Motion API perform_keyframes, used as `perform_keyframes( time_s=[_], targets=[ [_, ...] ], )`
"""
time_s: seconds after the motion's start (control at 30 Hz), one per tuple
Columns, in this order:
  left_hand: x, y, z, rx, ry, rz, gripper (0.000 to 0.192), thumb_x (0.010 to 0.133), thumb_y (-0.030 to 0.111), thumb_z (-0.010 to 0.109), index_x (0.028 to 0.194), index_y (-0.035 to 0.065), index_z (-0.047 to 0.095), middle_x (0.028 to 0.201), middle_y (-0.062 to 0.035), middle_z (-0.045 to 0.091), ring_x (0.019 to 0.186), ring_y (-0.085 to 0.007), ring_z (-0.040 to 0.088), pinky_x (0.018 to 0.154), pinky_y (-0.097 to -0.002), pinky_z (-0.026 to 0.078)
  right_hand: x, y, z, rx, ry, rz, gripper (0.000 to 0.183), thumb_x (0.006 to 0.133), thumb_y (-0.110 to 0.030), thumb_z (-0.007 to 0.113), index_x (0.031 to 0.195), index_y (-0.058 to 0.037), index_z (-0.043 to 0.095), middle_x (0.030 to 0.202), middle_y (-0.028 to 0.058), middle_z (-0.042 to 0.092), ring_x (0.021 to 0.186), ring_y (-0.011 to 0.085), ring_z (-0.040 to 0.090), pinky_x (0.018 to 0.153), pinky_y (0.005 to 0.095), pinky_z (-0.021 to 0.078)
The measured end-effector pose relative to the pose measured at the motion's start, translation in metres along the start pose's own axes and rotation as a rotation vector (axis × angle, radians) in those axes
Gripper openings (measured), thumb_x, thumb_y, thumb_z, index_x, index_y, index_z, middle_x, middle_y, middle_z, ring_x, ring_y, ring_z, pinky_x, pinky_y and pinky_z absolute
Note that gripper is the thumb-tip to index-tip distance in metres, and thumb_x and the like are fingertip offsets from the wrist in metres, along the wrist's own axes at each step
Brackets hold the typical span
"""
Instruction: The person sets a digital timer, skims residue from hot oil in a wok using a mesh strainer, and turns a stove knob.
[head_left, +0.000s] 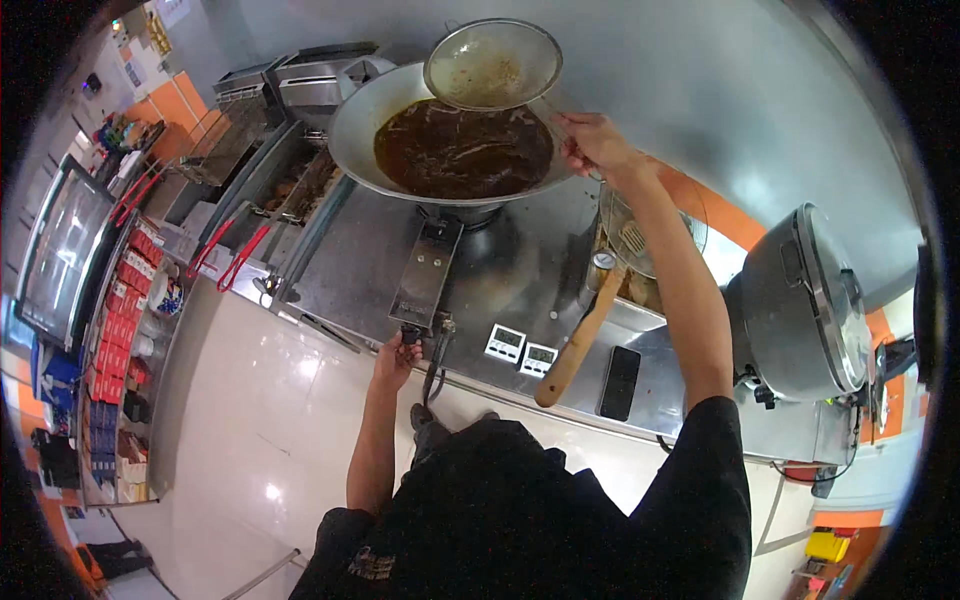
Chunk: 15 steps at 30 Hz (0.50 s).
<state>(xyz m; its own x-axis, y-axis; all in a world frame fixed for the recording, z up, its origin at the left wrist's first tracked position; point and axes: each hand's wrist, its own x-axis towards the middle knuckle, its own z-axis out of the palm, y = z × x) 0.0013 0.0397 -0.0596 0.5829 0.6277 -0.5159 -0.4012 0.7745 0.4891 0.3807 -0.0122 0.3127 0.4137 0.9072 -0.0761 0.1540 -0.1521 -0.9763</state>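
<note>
A wide metal wok (352, 154) with dark brown liquid (465, 150) in it stands on a gas burner (427, 274). My right hand (596, 146) grips the handle of a round fine-mesh strainer (493, 64), which is held over the far side of the wok. Brown residue clings to the mesh. At the front of the burner, the fingers of my left hand (397, 360) are closed around its black control knob (410, 334).
Two white digital timers (522, 351), a wooden-handled tool (581, 341) and a phone (620, 382) lie on the steel counter (517, 255). A large lidded cooker (799, 304) stands right. Deep fryers with red-handled baskets (244, 259) stand left, near a shelf of red boxes (120, 330).
</note>
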Motion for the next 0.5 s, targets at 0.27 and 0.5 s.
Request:
perform_keyframes(
  time_s=[0.27, 0.5],
  targets=[
    [-0.008, -0.004, 0.002, 0.059, -0.004, 0.063, 0.038, 0.086, 0.038, 0.051, 0.087, 0.0007, 0.056, 0.077, -0.0119, 0.062, 0.069, -0.0222, 0.061, 0.066, -0.0337, 0.052, -0.013, 0.029, -0.033, 0.022, 0.016, -0.026, 0.034, 0.084, -0.008, 0.042, 0.117, 0.0023, 0.047, 0.061, 0.0085, 0.052, 0.042, 0.0132, 0.044, 0.035, 0.027, 0.036],
    [-0.057, -0.032, -0.017, 0.266, 0.157, 0.032, 0.038, 0.086, 0.039, 0.05, 0.09, 0.002, 0.052, 0.059, -0.0036, 0.05, 0.062, -0.0206, 0.058, 0.062, -0.0329, 0.048, -0.045, 0.027, -0.071, -0.022, 0.099, -0.092, 0.033, 0.084, -0.008, 0.043, 0.115, 0.0051, 0.047, 0.06, 0.008, 0.051, 0.042, 0.0122, 0.044, 0.035, 0.0271, 0.0355]
  ],
)
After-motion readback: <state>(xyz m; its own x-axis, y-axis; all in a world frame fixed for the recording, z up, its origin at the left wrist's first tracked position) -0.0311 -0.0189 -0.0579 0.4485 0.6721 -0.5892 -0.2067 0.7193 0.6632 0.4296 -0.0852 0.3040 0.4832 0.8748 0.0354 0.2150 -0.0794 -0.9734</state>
